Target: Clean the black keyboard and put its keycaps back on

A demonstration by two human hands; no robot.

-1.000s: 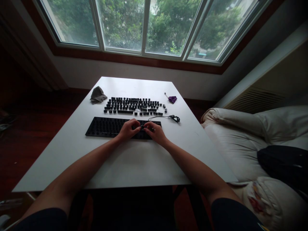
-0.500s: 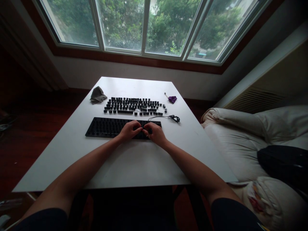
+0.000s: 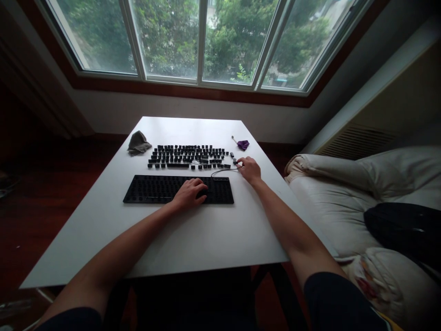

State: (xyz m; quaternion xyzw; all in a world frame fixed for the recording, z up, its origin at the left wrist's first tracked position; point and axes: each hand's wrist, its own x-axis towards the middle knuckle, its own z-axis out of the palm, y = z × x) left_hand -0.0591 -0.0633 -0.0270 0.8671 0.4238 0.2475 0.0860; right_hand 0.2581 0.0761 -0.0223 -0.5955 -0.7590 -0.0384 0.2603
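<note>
Leftmost, I see the grey cloth (image 3: pixel 139 143) unmoved on the tabletop (image 3: pixel 172 248). The black keyboard (image 3: pixel 148 189) lies before the rows of loose keycaps (image 3: pixel 177 156). The left hand (image 3: pixel 190 194) has stayed on the keyboard's right half, fingers curled; I cannot tell whether they hold anything. The right hand (image 3: pixel 250 169) has left the keyboard and reached a small cap (image 3: pixel 235 161) at the rows' right end, fingers narrow beside it, grip unclear to me. It now hides the coil of the cable (image 3: pixel 223 169).
</note>
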